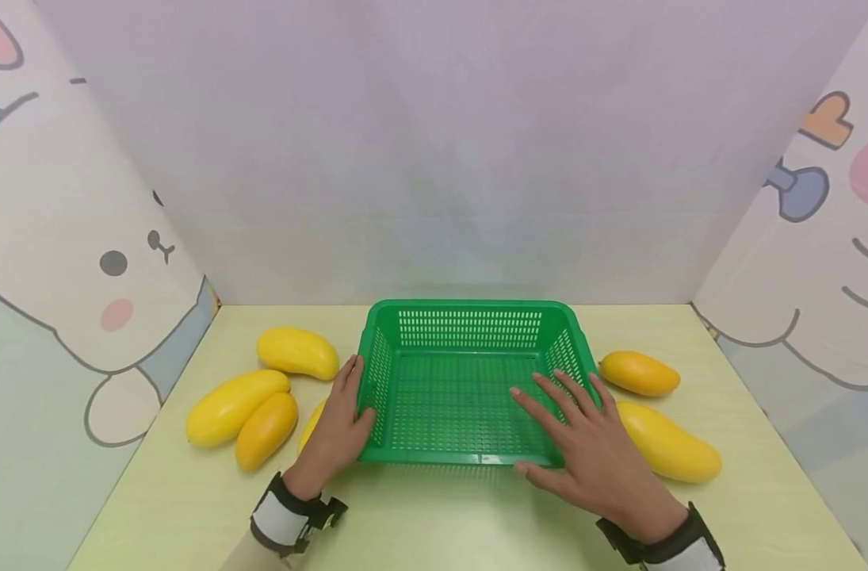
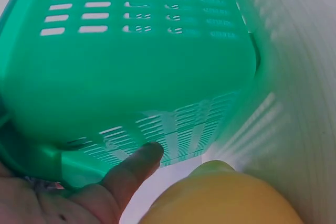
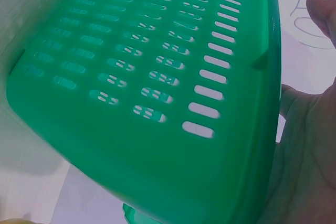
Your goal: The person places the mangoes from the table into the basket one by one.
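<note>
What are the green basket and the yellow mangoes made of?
The green basket looks like hard plastic, smooth and a bit shiny: it's one even colour, with neat rows of slots and a bright glint on its front rim. The yellow mangoes have smooth skins with a soft sheen. They might be real fruit or pretend plastic ones; I can't tell just by looking.

In the head view, the left hand [image 1: 337, 432] covers most of one mango [image 1: 309, 427], leaving a yellow sliver. The right hand [image 1: 590, 456] hides the near right corner of the green basket [image 1: 469, 304] and the inner end of the large right mango [image 1: 672, 448]. The bottom edge crops the right wristband [image 1: 683, 543] and the desk [image 1: 434, 527]. Both wrist views cut off basket and hand; the right one's corner yellow patch [image 3: 18, 221] is too slight to identify.
</note>
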{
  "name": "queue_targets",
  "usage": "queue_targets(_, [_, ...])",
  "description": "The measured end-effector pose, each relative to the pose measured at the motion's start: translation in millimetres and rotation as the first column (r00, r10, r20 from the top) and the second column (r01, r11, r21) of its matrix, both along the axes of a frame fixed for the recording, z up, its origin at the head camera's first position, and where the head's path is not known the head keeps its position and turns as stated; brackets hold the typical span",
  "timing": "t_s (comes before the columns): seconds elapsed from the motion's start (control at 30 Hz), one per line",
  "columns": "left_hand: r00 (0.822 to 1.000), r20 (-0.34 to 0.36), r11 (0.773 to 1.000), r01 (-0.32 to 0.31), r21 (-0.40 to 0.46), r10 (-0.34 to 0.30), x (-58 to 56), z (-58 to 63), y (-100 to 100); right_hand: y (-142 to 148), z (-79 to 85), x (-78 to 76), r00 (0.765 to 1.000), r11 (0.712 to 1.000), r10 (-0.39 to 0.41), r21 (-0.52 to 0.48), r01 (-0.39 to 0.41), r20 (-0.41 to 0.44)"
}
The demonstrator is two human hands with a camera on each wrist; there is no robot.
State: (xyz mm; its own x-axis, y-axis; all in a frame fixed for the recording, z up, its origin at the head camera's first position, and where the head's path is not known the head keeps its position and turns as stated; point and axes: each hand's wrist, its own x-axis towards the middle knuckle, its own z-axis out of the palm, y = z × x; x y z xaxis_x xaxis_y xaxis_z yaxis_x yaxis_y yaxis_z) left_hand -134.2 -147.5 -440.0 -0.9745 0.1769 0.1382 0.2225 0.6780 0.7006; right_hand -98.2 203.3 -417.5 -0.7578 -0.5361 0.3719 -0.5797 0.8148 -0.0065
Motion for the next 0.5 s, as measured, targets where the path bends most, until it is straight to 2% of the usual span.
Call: queue_targets(0.5, [1.0,0.013,1.0,-0.001,-0.003,0.001,1.3,0.9,-0.3,4.1,1.8,-0.7,1.0,1.0,-0.011,-0.004,0.011,-0.001])
